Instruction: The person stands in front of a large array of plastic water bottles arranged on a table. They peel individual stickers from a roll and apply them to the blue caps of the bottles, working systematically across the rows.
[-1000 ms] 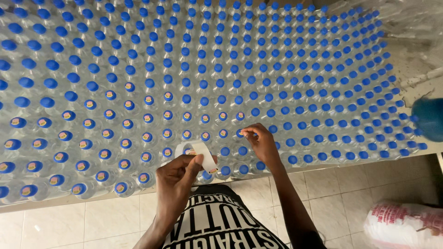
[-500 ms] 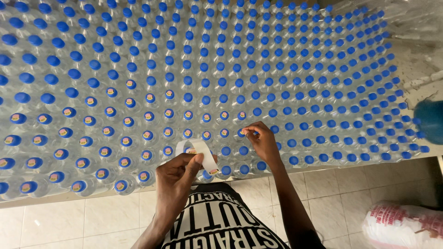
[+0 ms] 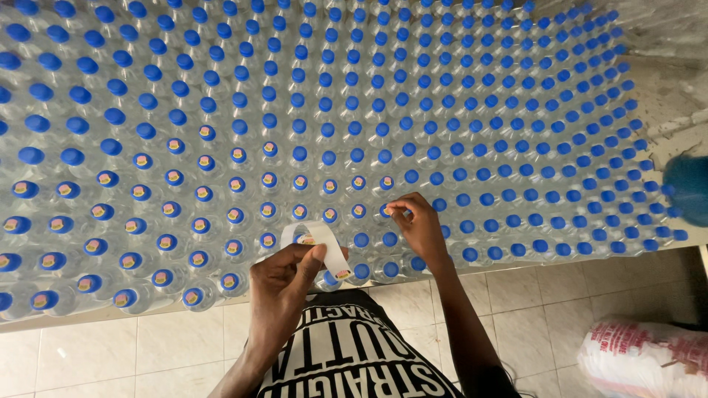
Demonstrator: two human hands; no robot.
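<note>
Sticker strip (image 3: 324,243) between pinched left fingers (image 3: 313,254)

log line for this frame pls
left hand: holds sticker strip | right hand: fingertips on blue bottle cap, pressing sticker | bottles: near-left caps stickered, rest bare

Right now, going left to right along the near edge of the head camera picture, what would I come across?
Stickered blue bottle caps → left hand holding a white sticker strip → right hand pressing a sticker on a cap → plain blue caps → large blue object at the right edge, above a white plastic bag on the floor.
</note>
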